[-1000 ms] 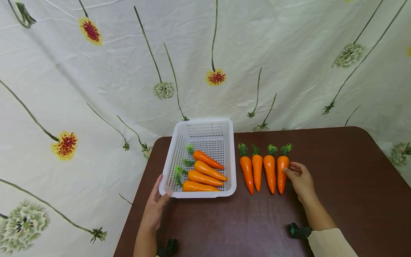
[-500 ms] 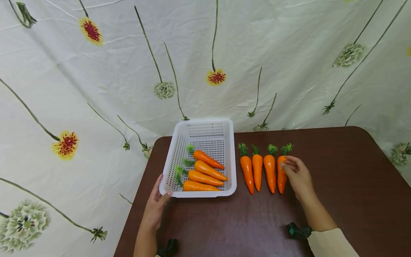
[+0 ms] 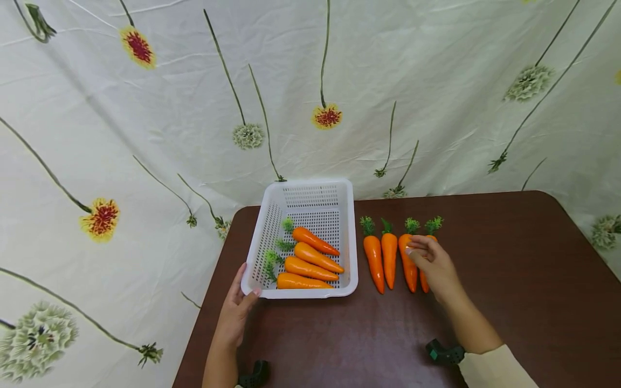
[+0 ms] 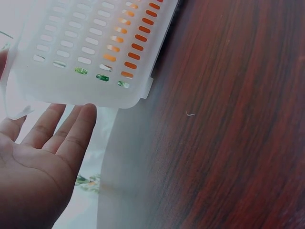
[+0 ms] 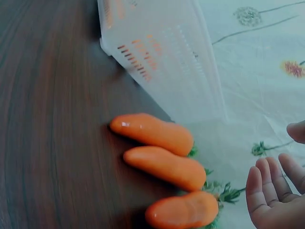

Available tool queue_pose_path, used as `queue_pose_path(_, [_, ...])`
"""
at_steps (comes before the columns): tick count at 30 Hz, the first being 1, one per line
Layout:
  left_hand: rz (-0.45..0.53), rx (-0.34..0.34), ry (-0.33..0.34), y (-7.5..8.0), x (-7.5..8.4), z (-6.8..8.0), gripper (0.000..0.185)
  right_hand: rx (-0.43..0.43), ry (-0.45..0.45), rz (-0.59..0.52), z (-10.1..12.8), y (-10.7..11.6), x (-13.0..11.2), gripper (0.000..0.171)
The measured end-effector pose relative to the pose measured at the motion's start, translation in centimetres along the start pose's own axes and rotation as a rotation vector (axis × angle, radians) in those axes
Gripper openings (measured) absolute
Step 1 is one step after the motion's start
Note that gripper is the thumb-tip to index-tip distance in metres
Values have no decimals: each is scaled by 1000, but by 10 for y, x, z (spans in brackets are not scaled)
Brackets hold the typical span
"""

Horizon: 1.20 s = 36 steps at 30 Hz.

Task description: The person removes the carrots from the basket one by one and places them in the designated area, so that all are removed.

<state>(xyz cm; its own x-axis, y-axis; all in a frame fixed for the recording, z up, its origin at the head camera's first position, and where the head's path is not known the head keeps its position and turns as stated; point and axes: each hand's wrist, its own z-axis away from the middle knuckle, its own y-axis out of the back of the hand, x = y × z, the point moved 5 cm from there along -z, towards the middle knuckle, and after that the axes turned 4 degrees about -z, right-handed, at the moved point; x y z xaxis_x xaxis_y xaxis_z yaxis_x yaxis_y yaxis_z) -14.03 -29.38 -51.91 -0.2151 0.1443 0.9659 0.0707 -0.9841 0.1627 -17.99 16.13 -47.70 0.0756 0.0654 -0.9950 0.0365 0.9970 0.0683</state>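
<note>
A white perforated basket (image 3: 348, 237) stands on the brown table (image 3: 509, 258) with several orange toy carrots (image 3: 310, 267) lying in it. Several more carrots (image 3: 373, 261) lie in a row to its right, green tops pointing away. My right hand (image 3: 429, 258) lies over the rightmost carrot (image 3: 424, 281), its fingertips reaching the third carrot (image 3: 406, 267). In the right wrist view its fingers (image 5: 267, 186) are spread and hold nothing, close to three carrots (image 5: 167, 167). My left hand (image 3: 237, 310) rests at the basket's front left corner with the thumb on the rim; its fingers (image 4: 71, 133) are straight beside the basket (image 4: 90, 52).
A flowered white cloth (image 3: 310, 81) hangs behind the table and drapes past its left edge. Bare table lies in front of the basket and to the right of the carrot row. Black wrist mounts (image 3: 443, 353) show near the bottom edge.
My right hand has slid left, from beside the rightmost carrot to over it, with the fingertips now at the third carrot. The left hand and basket have stayed put.
</note>
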Motion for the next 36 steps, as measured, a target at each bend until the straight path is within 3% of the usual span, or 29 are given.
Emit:
queue_pose_path(6, [9,-11,-8,-1,0,0,77,-73,-6,3,3,-11,-4,54])
queue_pose_path(25, [18,-14,-19,-1,1,0,78,-205,44,-71,7,-50,-12,49])
queue_pose_path(36, [23,-12,-19,-1,1,0,78,-266,79,-53,10,-72,-15,47])
